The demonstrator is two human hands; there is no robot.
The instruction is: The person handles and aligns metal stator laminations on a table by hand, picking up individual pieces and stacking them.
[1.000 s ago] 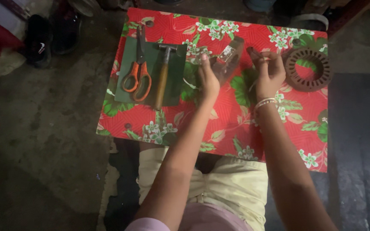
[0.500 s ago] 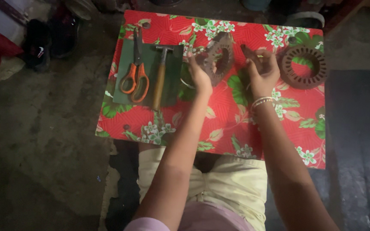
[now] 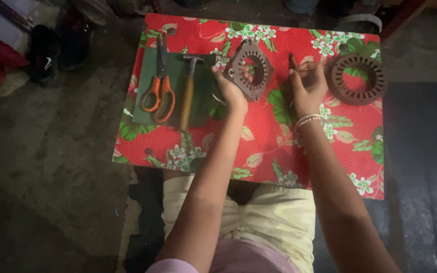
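A: Where's the metal plate (image 3: 249,70)?
B: Far middle of the counter (image 3: 269,146), tilted, left hand (image 3: 230,87) grasping its left edge.
A: Right hand (image 3: 307,87)?
B: Beside it, fingers curled; can't tell if holding. Slotted ring (image 3: 356,79) far right, bare cloth nearer.

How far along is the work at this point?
Early, it seems. Laid out: scissors and hammer on the green sheet. In hand: the left hand holds a metal plate; the right hand pinches something small. The slotted ring lies untouched.
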